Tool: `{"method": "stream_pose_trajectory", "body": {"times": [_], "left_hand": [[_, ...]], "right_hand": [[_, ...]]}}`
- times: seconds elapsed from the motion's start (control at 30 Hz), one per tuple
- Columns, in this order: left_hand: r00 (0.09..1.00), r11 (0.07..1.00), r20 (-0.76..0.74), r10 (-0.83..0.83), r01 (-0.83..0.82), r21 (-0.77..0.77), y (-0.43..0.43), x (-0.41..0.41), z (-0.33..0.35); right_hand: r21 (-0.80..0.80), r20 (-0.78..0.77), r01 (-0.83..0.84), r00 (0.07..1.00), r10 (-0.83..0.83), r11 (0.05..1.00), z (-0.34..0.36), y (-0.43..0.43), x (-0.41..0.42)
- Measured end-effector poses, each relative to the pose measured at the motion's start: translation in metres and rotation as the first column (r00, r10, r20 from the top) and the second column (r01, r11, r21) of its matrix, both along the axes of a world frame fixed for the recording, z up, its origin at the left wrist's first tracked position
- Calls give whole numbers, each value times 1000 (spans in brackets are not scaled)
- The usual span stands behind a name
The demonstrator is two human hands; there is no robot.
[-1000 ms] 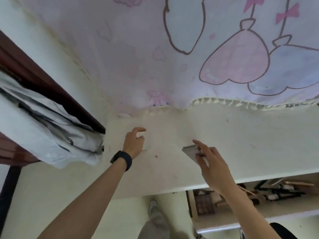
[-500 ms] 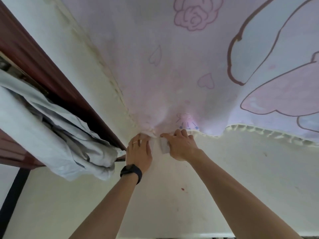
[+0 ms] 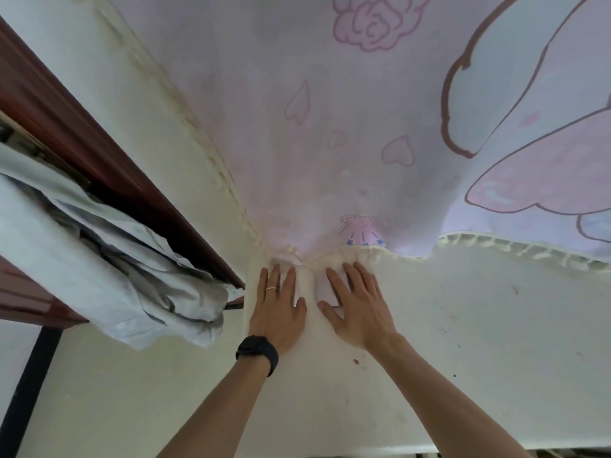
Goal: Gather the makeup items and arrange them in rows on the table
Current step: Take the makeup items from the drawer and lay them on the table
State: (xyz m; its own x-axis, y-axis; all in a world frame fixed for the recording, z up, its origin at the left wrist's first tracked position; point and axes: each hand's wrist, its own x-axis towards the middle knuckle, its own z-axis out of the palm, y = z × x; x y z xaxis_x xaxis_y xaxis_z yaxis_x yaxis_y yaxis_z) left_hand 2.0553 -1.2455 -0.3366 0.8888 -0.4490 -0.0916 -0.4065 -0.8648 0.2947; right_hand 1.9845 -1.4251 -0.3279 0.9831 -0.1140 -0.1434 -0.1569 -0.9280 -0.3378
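Both of the person's 2 hands lie flat, palms down, on the cream-white tabletop [image 3: 463, 325], near its far left corner. The left hand [image 3: 277, 309] has its fingers straight and only slightly apart. It wears a thin gold ring [image 3: 271, 288] on 1 finger and a black wristband [image 3: 258, 353] at the wrist. A white flat item [image 3: 300, 285] shows along that hand's inner edge, touching it. The right hand [image 3: 355, 312] is just beside the left, with its fingers straight and spread and the thumb held out. It presses on a pale pinkish flat rectangular makeup item [image 3: 325, 290], which is partly hidden under the fingers; what kind of item it is cannot be told. Both items lie on the table just in front of the frilled edge of a pink and lilac cartoon-print cloth [image 3: 330, 143], which rises behind the hands. To the left, a crumpled pale blue-grey garment [image 3: 115, 276] hangs from a dark red-brown wooden frame [image 3: 82, 143].
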Motion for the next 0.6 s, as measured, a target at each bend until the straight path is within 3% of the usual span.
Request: {"method": "stream_pose_trajectory", "body": {"times": [0.13,0.23,0.33,0.43,0.6], "left_hand": [[989,999,-147,-7,1,-39,-1,-4,3],[995,991,7,-104,105,-80,-6,0,8],[978,982,95,-188,188,13,-13,23,11],[994,989,-3,-113,113,99,-13,48,12],[998,998,-62,-26,29,47,-14,30,11]], "right_hand": [[-57,-41,-22,999,19,998,-2,-9,-3],[-64,-96,-58,994,51,996,-2,-17,10],[-83,-147,-80,987,68,993,2,-28,26],[-98,-195,-100,978,80,990,7,-35,39],[-75,-181,-72,982,58,995,4,-30,33]]}}
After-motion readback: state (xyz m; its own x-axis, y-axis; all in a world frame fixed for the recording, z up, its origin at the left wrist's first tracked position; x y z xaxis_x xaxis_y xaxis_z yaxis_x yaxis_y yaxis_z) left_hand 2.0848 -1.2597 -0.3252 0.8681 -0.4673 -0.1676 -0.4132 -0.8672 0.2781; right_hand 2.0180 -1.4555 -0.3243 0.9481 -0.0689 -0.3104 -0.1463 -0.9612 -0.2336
